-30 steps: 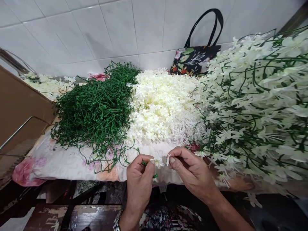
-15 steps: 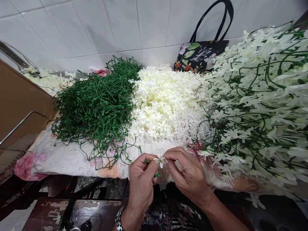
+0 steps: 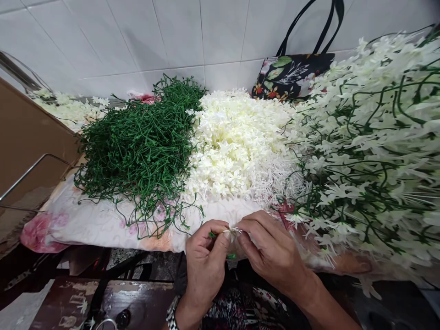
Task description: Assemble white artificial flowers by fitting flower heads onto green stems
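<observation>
My left hand (image 3: pixel 206 261) pinches a short green plastic stem (image 3: pixel 231 256) at the near edge of the table. My right hand (image 3: pixel 271 250) pinches a small white artificial flower (image 3: pixel 233 232) against the tip of that stem; the fingertips of both hands meet there. Behind them lie a heap of green stems (image 3: pixel 137 146), a heap of loose white flowers (image 3: pixel 240 142) and, on the right, a big pile of stems with flowers on them (image 3: pixel 374 146).
A floral cloth (image 3: pixel 89 224) covers the table. A black flowered tote bag (image 3: pixel 292 78) leans on the white tiled wall. A brown cardboard box (image 3: pixel 24 142) with a metal rail stands at the left. More white flowers (image 3: pixel 65 110) lie at the back left.
My right hand has closed in on the left one, bringing the white flower against the stem tip. The view has shifted slightly down and left.
</observation>
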### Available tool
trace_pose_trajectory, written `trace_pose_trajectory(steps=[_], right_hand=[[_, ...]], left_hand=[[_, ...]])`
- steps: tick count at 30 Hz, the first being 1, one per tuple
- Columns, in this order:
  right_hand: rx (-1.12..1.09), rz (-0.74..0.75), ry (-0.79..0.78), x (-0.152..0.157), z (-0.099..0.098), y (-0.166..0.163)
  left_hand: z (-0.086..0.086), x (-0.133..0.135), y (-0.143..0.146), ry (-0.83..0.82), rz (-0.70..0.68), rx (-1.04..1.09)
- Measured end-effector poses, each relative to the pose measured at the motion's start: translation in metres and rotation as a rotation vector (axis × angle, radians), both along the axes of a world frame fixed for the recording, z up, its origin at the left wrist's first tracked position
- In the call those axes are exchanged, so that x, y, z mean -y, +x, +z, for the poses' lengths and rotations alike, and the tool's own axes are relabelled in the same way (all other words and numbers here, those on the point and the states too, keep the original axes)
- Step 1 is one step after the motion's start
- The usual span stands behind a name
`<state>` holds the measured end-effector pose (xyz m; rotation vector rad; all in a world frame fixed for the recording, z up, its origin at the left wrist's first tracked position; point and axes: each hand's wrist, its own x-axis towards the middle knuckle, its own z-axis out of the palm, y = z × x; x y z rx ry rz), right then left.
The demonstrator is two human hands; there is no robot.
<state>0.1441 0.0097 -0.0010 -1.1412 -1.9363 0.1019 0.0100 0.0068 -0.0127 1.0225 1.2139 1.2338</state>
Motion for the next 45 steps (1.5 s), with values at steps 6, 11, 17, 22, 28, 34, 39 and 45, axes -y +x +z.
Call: trace_pose_trajectory(steps=[6, 11, 17, 22, 28, 34, 39, 45], right_hand=[[0.069, 0.021, 0.052, 0.000, -0.001, 0.000], [0.044, 0.008, 0.045, 0.001, -0.004, 0.003], [0.037, 0.027, 0.072, 0.005, -0.004, -0.002], [0.039, 0.034, 0.063, 0.006, -0.004, -0.003], [-0.155, 0.146, -0.251, 0.008, 0.006, 0.010], [-0.177, 0.205, -0.308, 0.005, 0.007, 0.012], [-0.197, 0.172, -0.306, 0.002, 0.000, 0.012], [-0.233, 0.109, -0.306, 0.003, 0.003, 0.016]], left_hand=[[0.002, 0.001, 0.000, 0.041, -0.017, 0.001], [-0.002, 0.000, -0.002, -0.054, -0.067, 0.140], [0.003, -0.002, 0.003, -0.061, -0.017, 0.156], [0.005, -0.001, 0.004, 0.041, -0.023, 0.014], [0.004, -0.001, 0.002, 0.023, -0.003, 0.093], [0.013, -0.001, 0.002, 0.097, -0.008, -0.043], [0.008, 0.001, -0.004, 0.101, -0.131, -0.112], [0.005, 0.001, -0.007, 0.147, -0.207, -0.225]])
